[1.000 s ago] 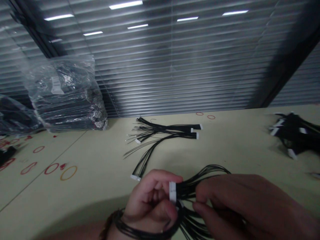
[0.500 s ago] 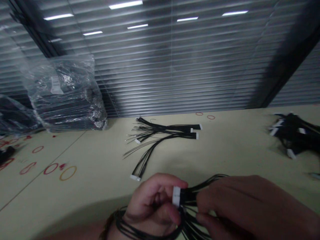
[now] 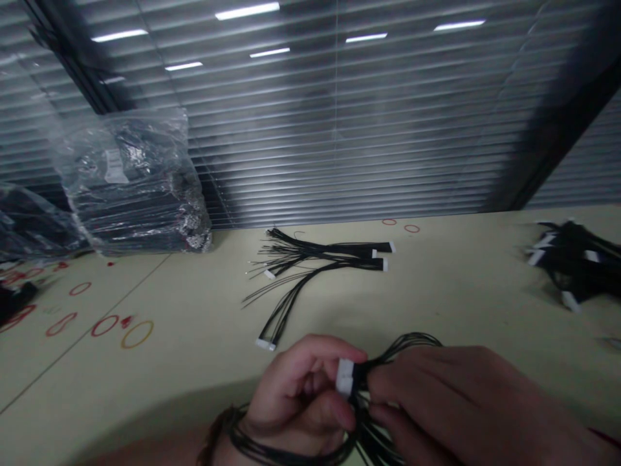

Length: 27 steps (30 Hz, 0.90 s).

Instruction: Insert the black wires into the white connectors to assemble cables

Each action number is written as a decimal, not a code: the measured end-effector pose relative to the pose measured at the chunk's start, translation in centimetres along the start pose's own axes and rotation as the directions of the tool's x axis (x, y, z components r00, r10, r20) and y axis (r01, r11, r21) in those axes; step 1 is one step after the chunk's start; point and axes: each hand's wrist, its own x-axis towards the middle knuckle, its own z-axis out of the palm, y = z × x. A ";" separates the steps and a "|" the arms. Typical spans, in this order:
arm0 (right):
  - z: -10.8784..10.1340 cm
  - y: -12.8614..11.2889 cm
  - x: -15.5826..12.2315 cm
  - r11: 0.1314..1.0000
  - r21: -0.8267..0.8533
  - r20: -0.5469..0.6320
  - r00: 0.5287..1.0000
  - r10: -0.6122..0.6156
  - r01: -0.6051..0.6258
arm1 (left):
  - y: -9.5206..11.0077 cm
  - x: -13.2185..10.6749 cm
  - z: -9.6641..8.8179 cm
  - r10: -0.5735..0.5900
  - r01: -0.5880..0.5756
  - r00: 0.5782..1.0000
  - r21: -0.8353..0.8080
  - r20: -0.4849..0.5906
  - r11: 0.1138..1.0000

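Note:
My left hand (image 3: 295, 398) pinches a white multi-pin wire connector (image 3: 345, 378) in its fingers. Black thin wires (image 3: 388, 353) run from the connector, and some loop down around my left wrist. My right hand (image 3: 451, 404) closes on those wires right beside the connector, its fingertips against the bunch. On the table in front, a second harness of black wires with white connectors (image 3: 320, 255) lies apart from both hands. Its nearest connector (image 3: 265, 344) is just beyond my left hand.
A black wire pile with white connectors (image 3: 572, 265) lies at the table's right. Clear plastic bags of wire bundles (image 3: 136, 188) stand at back left. Red and yellow rubber bands (image 3: 137, 334) lie on the pale table (image 3: 160, 382), before metal window blinds (image 3: 339, 129).
The white connector has shifted slightly right and turned more upright in my left hand. My right hand's fingers have closed in nearer to it. The table items have not moved.

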 end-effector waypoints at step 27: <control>-0.9 0.2 -0.2 1.000 0.023 0.082 0.997 0.015 -0.017 | 1.2 0.3 1.1 -0.343 0.339 0.938 -0.076 -0.055 0.938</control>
